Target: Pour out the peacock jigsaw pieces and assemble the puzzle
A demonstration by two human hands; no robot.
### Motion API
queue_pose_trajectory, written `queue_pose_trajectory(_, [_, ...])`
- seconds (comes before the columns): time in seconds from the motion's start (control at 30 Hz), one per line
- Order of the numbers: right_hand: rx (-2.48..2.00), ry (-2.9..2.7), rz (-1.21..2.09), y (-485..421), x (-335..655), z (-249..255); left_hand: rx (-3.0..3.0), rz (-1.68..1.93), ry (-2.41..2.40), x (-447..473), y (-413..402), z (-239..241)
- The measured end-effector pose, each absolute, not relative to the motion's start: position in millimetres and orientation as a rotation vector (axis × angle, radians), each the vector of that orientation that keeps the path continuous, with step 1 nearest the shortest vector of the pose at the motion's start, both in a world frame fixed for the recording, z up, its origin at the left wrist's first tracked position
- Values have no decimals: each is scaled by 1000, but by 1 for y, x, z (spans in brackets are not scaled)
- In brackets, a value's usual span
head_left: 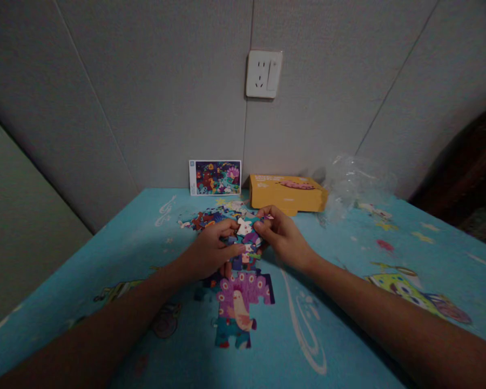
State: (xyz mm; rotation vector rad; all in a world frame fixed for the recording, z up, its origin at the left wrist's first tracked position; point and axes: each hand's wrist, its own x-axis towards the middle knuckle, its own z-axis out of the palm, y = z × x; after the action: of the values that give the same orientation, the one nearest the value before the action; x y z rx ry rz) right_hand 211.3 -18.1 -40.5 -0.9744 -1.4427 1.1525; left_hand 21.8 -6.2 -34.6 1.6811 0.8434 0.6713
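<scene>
My left hand (210, 248) and my right hand (285, 237) meet over the middle of the table, fingers closed around jigsaw pieces. Between them is a puzzle piece with a white rabbit (244, 227), pinched by the right thumb and fingers and touched by the left fingertips. Under my left thumb, another puzzle piece (249, 255) shows; whether it is joined to the first I cannot tell. Nearer to me lies a joined puzzle section with a pink and purple peacock (243, 297). Loose puzzle pieces (204, 217) lie piled behind my left hand, partly hidden by it.
A picture card (216, 178) of the puzzle leans on the wall. Beside it lies a yellow box (287, 194), with a crumpled clear plastic bag (348, 183) to its right. The blue tablecloth (348, 324) has cartoon prints. A white socket (264, 74) is on the wall.
</scene>
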Motion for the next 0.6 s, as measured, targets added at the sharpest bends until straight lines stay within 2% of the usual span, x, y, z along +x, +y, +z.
queue_pose_trajectory(0.17, [-1064, -1294, 852, -9, 225, -35, 1674, 715, 879, 22, -4, -35])
queue_pose_trajectory(0.33, [-1437, -1319, 421, 11, 255, -36, 1611, 774, 897, 22, -1, -33])
queue_pose_trajectory(0.6, [-1812, -1575, 238, 19, 266, -44, 1520, 808, 871, 23, 0, -33])
